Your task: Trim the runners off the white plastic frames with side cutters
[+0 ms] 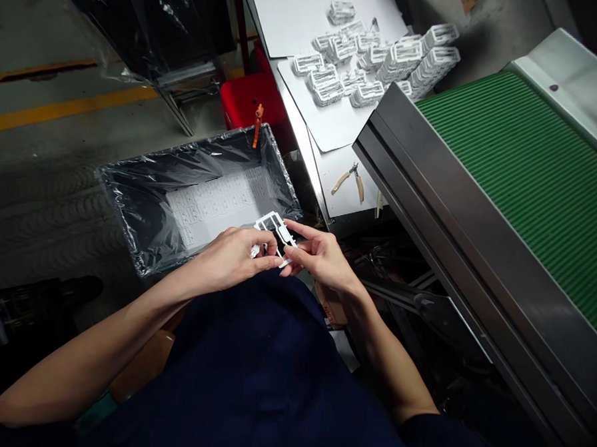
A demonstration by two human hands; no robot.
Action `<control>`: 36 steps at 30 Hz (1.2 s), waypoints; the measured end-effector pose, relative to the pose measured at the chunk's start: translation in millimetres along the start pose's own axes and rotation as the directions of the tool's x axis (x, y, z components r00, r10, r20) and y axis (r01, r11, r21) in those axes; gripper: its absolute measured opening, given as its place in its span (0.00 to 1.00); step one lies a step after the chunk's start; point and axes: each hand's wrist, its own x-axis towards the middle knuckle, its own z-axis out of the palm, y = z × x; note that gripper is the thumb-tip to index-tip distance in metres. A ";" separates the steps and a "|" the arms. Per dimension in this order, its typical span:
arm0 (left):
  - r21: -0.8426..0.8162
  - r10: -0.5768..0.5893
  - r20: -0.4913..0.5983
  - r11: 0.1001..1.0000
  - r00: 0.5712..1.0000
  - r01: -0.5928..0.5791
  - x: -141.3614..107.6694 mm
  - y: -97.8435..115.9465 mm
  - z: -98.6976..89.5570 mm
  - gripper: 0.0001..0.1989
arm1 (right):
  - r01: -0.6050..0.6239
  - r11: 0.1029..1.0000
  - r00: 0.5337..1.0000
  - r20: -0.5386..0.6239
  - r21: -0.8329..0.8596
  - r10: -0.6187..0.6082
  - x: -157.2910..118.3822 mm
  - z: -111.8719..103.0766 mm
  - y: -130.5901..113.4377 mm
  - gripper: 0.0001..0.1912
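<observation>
White moulded plastic frame [275, 230] is held up between the person's two bare hands, just above a black crate lined with clear plastic film [136, 215]. The left hand [230, 258] has its fingers curled and pressed together, pinching the frame's lower left end. The right hand [320, 256] pinches the frame's right side between thumb and forefinger. Flat white moulded parts [217, 201] lie layered on the crate's floor. Beyond it, heaps and stacks of white plastic frames [370, 59] sit on a white sheet [292, 97], and tan-handled side cutters [351, 184] lie nearby on a white surface. A green ribbed conveyor belt [521, 178] in a dark metal housing runs along the right.
</observation>
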 end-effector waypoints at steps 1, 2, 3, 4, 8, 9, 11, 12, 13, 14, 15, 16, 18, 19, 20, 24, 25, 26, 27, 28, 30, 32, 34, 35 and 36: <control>0.001 0.003 -0.002 1.000 1.000 -0.003 -0.1 0.5 0.1 0.12 | 0.000 1.000 1.000 -0.002 -0.001 0.000 -0.1 -0.1 0.1 0.38; 0.002 0.007 -0.003 1.000 1.000 -0.007 -0.1 0.8 0.1 0.11 | 0.000 1.000 1.000 -0.002 -0.001 0.000 -0.2 -0.3 0.4 0.38; 0.001 0.011 -0.005 1.000 1.000 -0.011 -0.2 1.0 0.2 0.11 | 0.001 1.000 1.000 -0.002 0.001 -0.001 -0.2 -0.5 0.8 0.38; 0.001 0.014 -0.005 1.000 1.000 -0.014 -0.2 1.1 0.3 0.11 | 0.003 1.000 1.000 -0.001 0.003 -0.003 -0.1 -0.8 1.3 0.38; 0.001 0.022 -0.014 1.000 1.000 -0.022 -0.3 0.6 0.5 0.12 | 0.010 1.000 1.000 0.002 0.010 -0.010 0.8 -2.4 3.5 0.38; -0.002 0.023 -0.017 1.000 1.000 -0.023 -0.3 0.5 0.6 0.12 | 0.011 1.000 1.000 0.003 0.011 -0.011 1.0 -2.9 3.9 0.38; -0.009 0.022 -0.019 1.000 1.000 -0.022 -0.1 0.7 1.3 0.11 | 0.012 1.000 1.000 0.005 0.016 -0.012 1.1 -3.9 4.1 0.38; -0.008 0.017 -0.021 1.000 1.000 -0.017 0.0 1.0 2.1 0.11 | 0.013 1.000 1.000 0.005 0.018 -0.013 1.0 -4.3 4.0 0.38; -0.004 0.009 -0.026 1.000 1.000 -0.009 0.2 1.4 3.1 0.11 | 0.014 1.000 1.000 0.002 0.019 -0.014 0.7 -4.7 3.9 0.38; 0.001 -0.003 -0.032 1.000 0.999 0.003 0.4 1.9 4.5 0.11 | 0.017 1.000 1.000 -0.001 0.019 -0.017 0.3 -4.9 3.7 0.38; 0.003 -0.016 -0.040 1.000 0.999 0.016 0.5 2.5 6.1 0.10 | 0.021 1.000 1.000 -0.004 0.021 -0.021 -0.1 -5.1 3.5 0.38; 0.002 -0.027 -0.053 1.000 0.998 0.027 0.6 3.1 7.9 0.10 | 0.027 0.999 1.000 -0.010 0.023 -0.027 -0.6 -5.3 3.3 0.39; -0.007 -0.036 -0.082 0.999 0.996 0.036 0.7 4.6 11.5 0.10 | 0.042 0.999 0.999 -0.029 0.030 -0.041 -1.3 -5.5 3.3 0.39; -0.016 -0.037 -0.096 0.999 0.995 0.036 0.8 5.5 13.1 0.10 | 0.052 0.998 0.998 -0.038 0.034 -0.050 -1.5 -5.6 3.5 0.39; -0.027 -0.040 -0.107 0.999 0.993 0.037 1.0 6.5 14.6 0.09 | 0.062 0.997 0.997 -0.048 0.036 -0.060 -1.5 -5.8 3.7 0.39; -0.102 -0.065 -0.154 0.994 0.986 0.050 2.3 9.5 19.8 0.09 | 0.085 0.996 0.994 -0.079 0.040 -0.081 -0.7 -7.0 5.7 0.38; -0.124 -0.075 -0.168 0.991 0.983 0.055 2.5 9.9 21.3 0.09 | 0.087 0.995 0.993 -0.085 0.043 -0.083 -0.5 -7.2 6.4 0.38; -0.144 -0.088 -0.184 0.988 0.979 0.062 2.7 10.0 23.1 0.09 | 0.090 0.995 0.992 -0.090 0.048 -0.086 -0.3 -7.3 7.0 0.38; -0.164 -0.101 -0.202 0.984 0.974 0.068 2.8 9.8 25.3 0.09 | 0.097 0.994 0.991 -0.095 0.055 -0.092 -0.2 -7.2 7.7 0.38; -0.187 -0.114 -0.229 0.980 0.967 0.071 2.8 9.5 27.6 0.08 | 0.108 0.992 0.990 -0.098 0.065 -0.101 -0.2 -7.0 8.3 0.38; -0.251 -0.133 -0.318 0.967 0.939 0.052 2.9 8.3 32.9 0.06 | 0.128 0.988 0.987 -0.104 0.083 -0.119 -0.1 -6.0 9.2 0.38; -0.325 -0.142 -0.415 0.946 0.899 0.000 3.3 6.9 37.6 0.06 | 0.139 0.986 0.986 -0.107 0.092 -0.129 -0.1 -4.6 9.7 0.37; -0.381 -0.143 -0.474 0.923 0.869 -0.056 4.2 5.9 40.8 0.07 | 0.141 0.985 0.985 -0.109 0.094 -0.131 0.1 -3.4 9.8 0.37; -0.398 -0.143 -0.483 0.915 0.864 -0.071 4.7 5.7 41.7 0.07 | 0.141 0.985 0.986 -0.109 0.096 -0.130 0.1 -2.9 9.8 0.37; -0.408 -0.145 -0.487 0.910 0.861 -0.077 5.1 5.7 42.1 0.07 | 0.140 0.985 0.986 -0.108 0.100 -0.130 0.1 -2.5 9.8 0.38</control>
